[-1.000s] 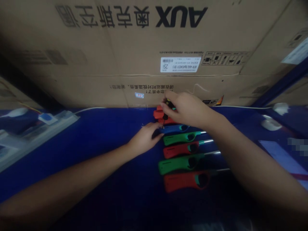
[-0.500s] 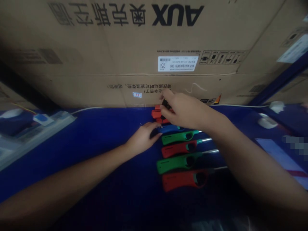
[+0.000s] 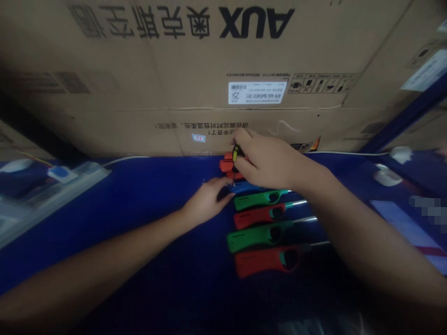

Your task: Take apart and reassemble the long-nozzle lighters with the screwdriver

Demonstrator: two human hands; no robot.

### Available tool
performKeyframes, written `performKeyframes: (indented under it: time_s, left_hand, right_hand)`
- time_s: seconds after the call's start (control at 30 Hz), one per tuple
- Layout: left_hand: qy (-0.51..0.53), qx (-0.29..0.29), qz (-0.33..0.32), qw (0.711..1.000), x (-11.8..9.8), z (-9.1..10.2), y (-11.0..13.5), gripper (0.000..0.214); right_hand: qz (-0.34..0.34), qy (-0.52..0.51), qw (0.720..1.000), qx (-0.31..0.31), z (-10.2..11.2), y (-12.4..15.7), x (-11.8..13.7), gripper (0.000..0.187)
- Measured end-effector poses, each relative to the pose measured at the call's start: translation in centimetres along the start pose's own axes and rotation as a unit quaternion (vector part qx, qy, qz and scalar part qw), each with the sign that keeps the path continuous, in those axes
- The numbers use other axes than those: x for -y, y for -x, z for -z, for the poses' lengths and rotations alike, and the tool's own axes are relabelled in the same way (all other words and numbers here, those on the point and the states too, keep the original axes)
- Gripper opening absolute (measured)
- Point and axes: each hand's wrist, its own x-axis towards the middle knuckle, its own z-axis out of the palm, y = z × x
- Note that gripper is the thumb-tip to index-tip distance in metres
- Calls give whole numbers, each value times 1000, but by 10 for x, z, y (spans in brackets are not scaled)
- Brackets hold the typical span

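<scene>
A row of long-necked lighters lies on the blue table top (image 3: pixel 139 209): a red one (image 3: pixel 265 261) nearest me, then a green one (image 3: pixel 256 235), a red one (image 3: pixel 256 216), a green one (image 3: pixel 260 199), a blue one (image 3: pixel 246 187) and red ones (image 3: pixel 226 165) at the far end. My right hand (image 3: pixel 268 160) is closed round a small black and yellow tool (image 3: pixel 236 152), held upright with its tip over the blue lighter's end. My left hand (image 3: pixel 207 200) rests on the table, fingers pressed against the blue lighter's handle end.
A big brown cardboard box (image 3: pixel 216 74) printed AUX stands right behind the lighters. A clear plastic item (image 3: pixel 52 190) lies at the left. White objects (image 3: pixel 384 177) and a pale sheet (image 3: pixel 401 223) lie at the right.
My right hand has turned the tool slightly, so its yellow part now shows. Both hands stay over the far end of the row.
</scene>
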Motion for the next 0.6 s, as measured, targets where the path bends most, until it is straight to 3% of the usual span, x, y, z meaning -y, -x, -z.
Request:
performKeyframes:
  time_s: [0.6]
  left_hand:
    - [12, 6, 9, 1000, 1, 1, -2, 14]
  right_hand:
    - [5, 5, 999, -37, -5, -2, -4, 33]
